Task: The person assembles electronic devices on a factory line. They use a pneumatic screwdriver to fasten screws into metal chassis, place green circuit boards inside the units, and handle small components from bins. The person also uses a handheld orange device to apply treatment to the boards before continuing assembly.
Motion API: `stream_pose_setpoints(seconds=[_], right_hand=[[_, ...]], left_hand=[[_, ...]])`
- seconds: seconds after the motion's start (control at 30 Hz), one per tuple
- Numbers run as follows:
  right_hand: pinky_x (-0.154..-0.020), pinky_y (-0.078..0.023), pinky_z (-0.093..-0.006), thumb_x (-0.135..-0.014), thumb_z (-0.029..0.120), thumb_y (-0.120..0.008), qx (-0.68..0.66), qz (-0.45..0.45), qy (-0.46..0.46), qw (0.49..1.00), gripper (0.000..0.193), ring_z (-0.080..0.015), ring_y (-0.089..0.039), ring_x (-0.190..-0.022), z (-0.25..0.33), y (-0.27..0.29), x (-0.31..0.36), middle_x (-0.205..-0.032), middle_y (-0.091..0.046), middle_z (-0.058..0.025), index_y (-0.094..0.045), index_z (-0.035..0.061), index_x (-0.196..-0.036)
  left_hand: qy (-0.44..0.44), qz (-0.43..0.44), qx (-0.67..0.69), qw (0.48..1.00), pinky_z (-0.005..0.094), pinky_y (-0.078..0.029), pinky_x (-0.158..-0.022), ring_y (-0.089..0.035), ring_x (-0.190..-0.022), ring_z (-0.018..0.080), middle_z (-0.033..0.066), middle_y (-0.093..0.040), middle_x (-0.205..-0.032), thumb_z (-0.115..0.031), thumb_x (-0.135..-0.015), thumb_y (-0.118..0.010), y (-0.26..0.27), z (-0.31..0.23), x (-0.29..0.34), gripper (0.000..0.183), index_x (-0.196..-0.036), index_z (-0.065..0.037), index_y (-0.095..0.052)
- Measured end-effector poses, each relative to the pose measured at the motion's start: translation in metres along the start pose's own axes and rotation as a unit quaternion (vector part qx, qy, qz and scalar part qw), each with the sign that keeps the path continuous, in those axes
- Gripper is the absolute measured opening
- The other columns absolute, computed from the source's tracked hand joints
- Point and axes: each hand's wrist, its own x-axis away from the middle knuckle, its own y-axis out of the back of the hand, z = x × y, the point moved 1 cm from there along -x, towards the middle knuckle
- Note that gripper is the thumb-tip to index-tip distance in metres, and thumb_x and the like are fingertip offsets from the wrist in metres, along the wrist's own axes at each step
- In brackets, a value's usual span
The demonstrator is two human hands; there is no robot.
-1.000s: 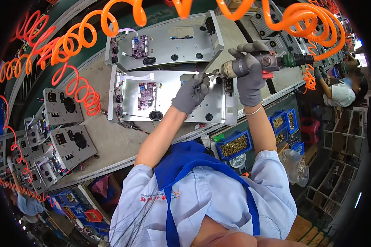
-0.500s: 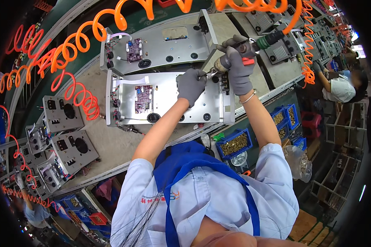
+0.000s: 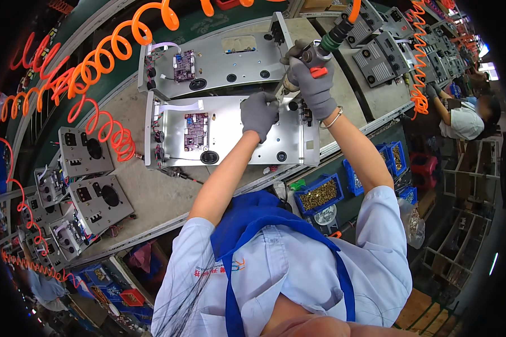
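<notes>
A pneumatic screwdriver (image 3: 316, 57) with a red lever and green hose fitting is gripped in my grey-gloved right hand (image 3: 316, 84). Its nose tilts down toward the silver metal panel (image 3: 236, 151), near the panel's upper right part. Beside that nose, my gloved left hand (image 3: 259, 115) rests over the panel with fingers closed in a pinch; what they hold is hidden. On the panel sit a purple circuit board (image 3: 196, 132), a white ribbon cable (image 3: 180, 107) and black round feet (image 3: 209, 157).
A second metal panel (image 3: 219, 62) lies just beyond. Orange coiled hose (image 3: 118, 48) hangs across the top. Finished grey units (image 3: 101, 205) stand at left, others (image 3: 379, 59) at right. A blue bin of brass screws (image 3: 319, 195) sits near my right arm. Another person (image 3: 464, 118) works at far right.
My right hand has moved left with the screwdriver, which now stands steeper over the panel. My left hand has shifted slightly left. The orange hose has swung left.
</notes>
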Motion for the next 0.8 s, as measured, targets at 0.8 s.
stream_pose_setpoints(seconds=[0.8], right_hand=[[-0.071,-0.052,-0.0262,-0.076,-0.001,-0.060,0.048,0.059,-0.022,0.997,0.029,-0.0119,-0.062,-0.079,-0.012,-0.005,0.006,-0.083,-0.062,-0.0042,-0.056,0.0000,-0.105]], left_hand=[[0.108,0.111,0.478,0.864,0.0214,-0.055,-0.070,-0.064,-0.086,0.0158,0.0142,-0.062,-0.105,-0.018,-0.094,-0.052,0.079,-0.007,0.051,0.040,-0.124,0.007,-0.045]])
